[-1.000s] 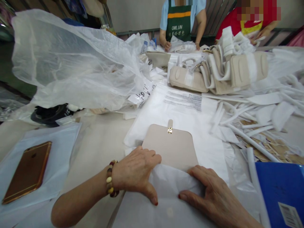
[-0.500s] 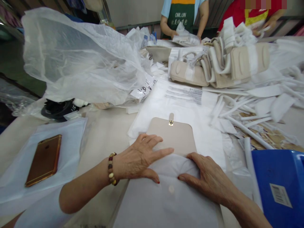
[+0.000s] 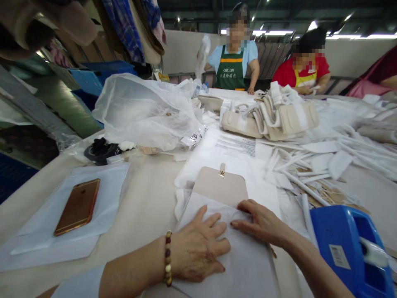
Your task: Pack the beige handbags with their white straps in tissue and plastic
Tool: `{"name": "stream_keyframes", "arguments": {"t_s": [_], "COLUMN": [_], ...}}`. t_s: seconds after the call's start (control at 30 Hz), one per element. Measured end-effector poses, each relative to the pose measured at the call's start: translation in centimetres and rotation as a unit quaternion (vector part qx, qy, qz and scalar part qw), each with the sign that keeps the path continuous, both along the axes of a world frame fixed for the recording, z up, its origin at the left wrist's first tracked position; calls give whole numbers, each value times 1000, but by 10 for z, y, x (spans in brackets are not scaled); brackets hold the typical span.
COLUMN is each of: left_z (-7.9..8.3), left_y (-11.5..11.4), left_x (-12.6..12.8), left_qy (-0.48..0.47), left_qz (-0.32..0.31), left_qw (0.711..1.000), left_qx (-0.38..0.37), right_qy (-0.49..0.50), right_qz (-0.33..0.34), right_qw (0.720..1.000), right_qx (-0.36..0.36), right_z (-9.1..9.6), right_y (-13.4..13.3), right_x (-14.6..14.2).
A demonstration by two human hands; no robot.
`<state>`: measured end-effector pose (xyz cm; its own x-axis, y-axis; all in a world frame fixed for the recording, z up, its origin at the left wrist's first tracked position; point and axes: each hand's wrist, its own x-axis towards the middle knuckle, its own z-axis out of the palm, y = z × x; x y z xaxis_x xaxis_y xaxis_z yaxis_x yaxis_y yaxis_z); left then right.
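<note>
My left hand (image 3: pixel 198 246), with a bead bracelet on the wrist, lies flat with spread fingers on white tissue paper (image 3: pixel 238 256) that covers the near half of a beige bag flap (image 3: pixel 221 186). My right hand (image 3: pixel 262 221) rests beside it on the same paper, fingers stretched out and pressing down near the flap's edge. The flap has a small gold clasp (image 3: pixel 222 169) at its far end. It lies on a white printed plastic bag (image 3: pixel 238 155).
A gold phone (image 3: pixel 78 205) lies on white sheets at the left. A blue tape dispenser (image 3: pixel 350 248) stands at the right. Beige bags (image 3: pixel 269 118) and a big clear plastic bag (image 3: pixel 145 111) fill the far table. White strips (image 3: pixel 310 161) scatter right. Two people work opposite.
Both hands slid back toward me and flattened on the tissue paper. The camera tilted up, so more of the room and the two people show.
</note>
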<state>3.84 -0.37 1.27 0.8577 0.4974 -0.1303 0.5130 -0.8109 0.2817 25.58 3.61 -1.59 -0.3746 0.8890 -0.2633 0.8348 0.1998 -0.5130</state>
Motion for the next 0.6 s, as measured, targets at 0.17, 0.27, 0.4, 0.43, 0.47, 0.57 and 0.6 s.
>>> {"name": "stream_keyframes", "arguments": {"t_s": [0.17, 0.27, 0.4, 0.43, 0.47, 0.57, 0.6], "left_z": [-5, -3, -3, -4, -5, -7, -7], "left_y": [-4, -2, -1, -1, -2, -2, -1], "left_x": [0, -1, -3, -3, -3, -3, -3], "left_qy": [-24, -29, -28, -30, -34, -42, -43], "left_qz": [24, 27, 17, 16, 17, 23, 25], "left_qw": [999, 999, 999, 999, 999, 998, 998], "left_qx": [-7, -23, -35, -32, -29, -34, -37], "right_qy": [-56, -84, -95, -87, -75, -23, -7], "right_qz": [-74, -96, -127, -129, -127, -100, -91], "right_qw": [992, 988, 984, 985, 987, 994, 995], "right_qx": [86, 85, 77, 71, 62, 32, 29], "right_z": [-7, -21, -29, -27, -24, -5, 3], "right_y": [59, 91, 116, 120, 122, 123, 120], "right_x": [-9, -22, -28, -27, -24, -16, -14]}}
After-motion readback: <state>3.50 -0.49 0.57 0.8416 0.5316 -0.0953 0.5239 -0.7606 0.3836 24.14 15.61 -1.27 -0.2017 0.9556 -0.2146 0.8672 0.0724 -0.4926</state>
